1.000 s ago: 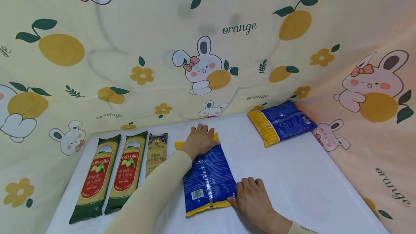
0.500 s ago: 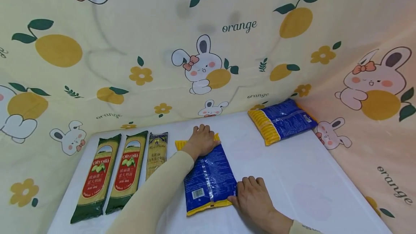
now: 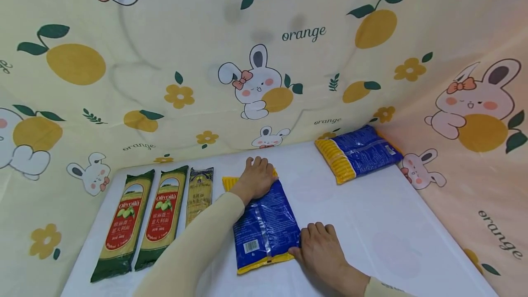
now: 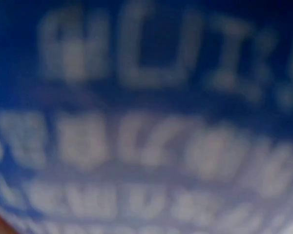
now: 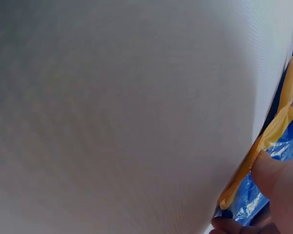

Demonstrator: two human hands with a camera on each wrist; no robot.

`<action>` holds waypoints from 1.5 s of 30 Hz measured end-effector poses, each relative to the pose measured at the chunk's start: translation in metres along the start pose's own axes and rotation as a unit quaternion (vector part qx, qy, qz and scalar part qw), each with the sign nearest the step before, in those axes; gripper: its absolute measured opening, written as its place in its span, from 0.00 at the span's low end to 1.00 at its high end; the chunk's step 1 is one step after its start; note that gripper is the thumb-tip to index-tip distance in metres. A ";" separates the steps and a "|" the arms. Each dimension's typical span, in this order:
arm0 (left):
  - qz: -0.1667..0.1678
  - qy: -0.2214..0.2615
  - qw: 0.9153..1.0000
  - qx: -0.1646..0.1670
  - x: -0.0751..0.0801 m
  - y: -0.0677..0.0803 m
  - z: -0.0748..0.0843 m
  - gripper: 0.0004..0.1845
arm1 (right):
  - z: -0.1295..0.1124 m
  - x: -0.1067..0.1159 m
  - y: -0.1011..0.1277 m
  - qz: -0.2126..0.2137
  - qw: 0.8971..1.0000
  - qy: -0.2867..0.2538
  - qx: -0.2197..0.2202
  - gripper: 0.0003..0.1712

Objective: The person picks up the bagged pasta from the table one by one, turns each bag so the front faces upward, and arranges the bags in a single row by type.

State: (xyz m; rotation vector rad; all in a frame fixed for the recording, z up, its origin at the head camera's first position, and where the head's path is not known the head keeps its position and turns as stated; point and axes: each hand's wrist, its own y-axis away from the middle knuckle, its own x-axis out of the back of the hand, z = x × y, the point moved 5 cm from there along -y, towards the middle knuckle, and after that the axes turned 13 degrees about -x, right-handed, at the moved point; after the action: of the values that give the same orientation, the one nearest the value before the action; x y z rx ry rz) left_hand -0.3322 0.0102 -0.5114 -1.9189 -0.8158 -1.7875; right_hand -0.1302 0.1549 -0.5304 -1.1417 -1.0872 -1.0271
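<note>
A blue packet with yellow ends (image 3: 264, 226) lies flat on the white table (image 3: 371, 223), running away from me. My left hand (image 3: 255, 178) rests palm down on its far end with straight fingers. My right hand (image 3: 319, 246) lies flat on the table at the packet's near right corner, its thumb touching the packet's edge. The left wrist view is filled by the packet's blurred blue print (image 4: 146, 117). In the right wrist view the packet's yellow seam (image 5: 283, 141) shows beside my right fingers (image 5: 278, 180).
A second blue and yellow packet (image 3: 356, 154) lies at the back right corner. On the left, side by side, lie two green spaghetti packets (image 3: 123, 223) (image 3: 162, 217) and a narrow dark one (image 3: 200, 194). Printed cloth walls the table at the back and on both sides.
</note>
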 end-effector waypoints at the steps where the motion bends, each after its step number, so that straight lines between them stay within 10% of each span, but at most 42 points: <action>1: 0.004 0.000 1.000 -0.001 0.001 0.001 0.000 0.25 | 0.000 0.000 0.000 0.002 1.000 -0.003 -0.003 0.34; 10: 0.053 -0.009 0.999 0.005 0.019 0.007 -0.001 0.17 | -0.001 -0.001 -0.005 -0.020 0.998 -0.047 -0.032 0.34; 25: 0.215 -0.038 0.976 0.022 0.056 0.032 -0.017 0.14 | 0.007 0.036 -0.020 0.092 0.989 -0.115 -0.021 0.18; 32: 0.221 -0.030 0.973 0.065 0.076 0.038 -0.031 0.16 | 0.017 0.075 -0.033 0.181 0.976 -0.117 0.007 0.18; 45: 0.209 0.002 0.973 0.100 0.080 0.055 -0.048 0.16 | 0.014 0.115 -0.048 0.181 0.978 -0.099 0.013 0.17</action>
State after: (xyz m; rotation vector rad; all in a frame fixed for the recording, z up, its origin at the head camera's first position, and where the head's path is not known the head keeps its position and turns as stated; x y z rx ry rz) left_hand -0.3319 -0.0505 -0.4210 -1.7937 -0.5168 -1.4012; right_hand -0.1582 0.1550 -0.4084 -1.3826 -0.9946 -0.6219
